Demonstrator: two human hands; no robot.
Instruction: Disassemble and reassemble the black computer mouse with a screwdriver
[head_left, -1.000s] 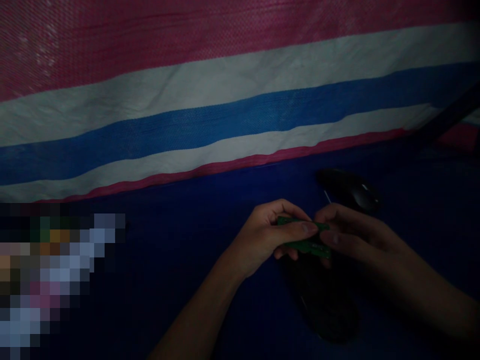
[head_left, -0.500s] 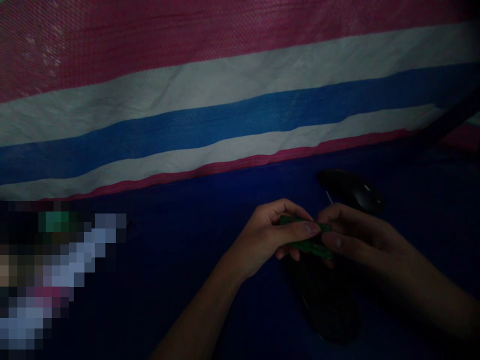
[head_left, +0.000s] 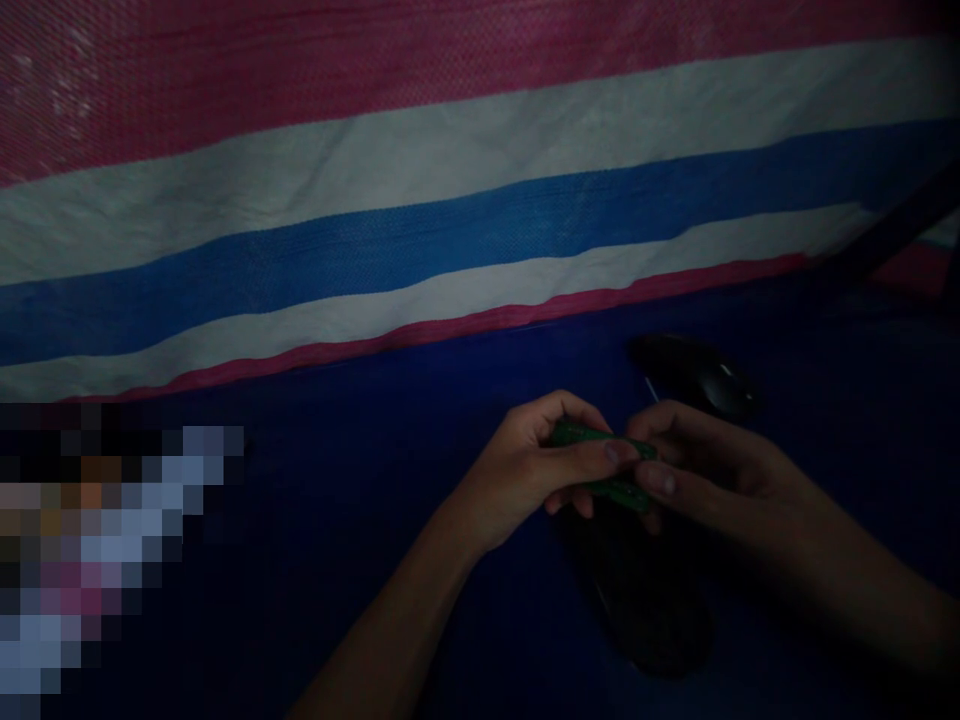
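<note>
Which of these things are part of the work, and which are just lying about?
Part of the work:
- green board, in the left hand, right hand at its end

Apparently lying about:
- glossy black mouse
- dark oblong object, nearer; its role is unclear

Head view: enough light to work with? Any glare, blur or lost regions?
Head view: very dark, blue surface fading near black; small glints on mouse and striped sheet's upper left. Head view: board detail unreadable, blur or darkness, can't tell; dark item has murky edges. Head view: lower-left patch pixelated.
</note>
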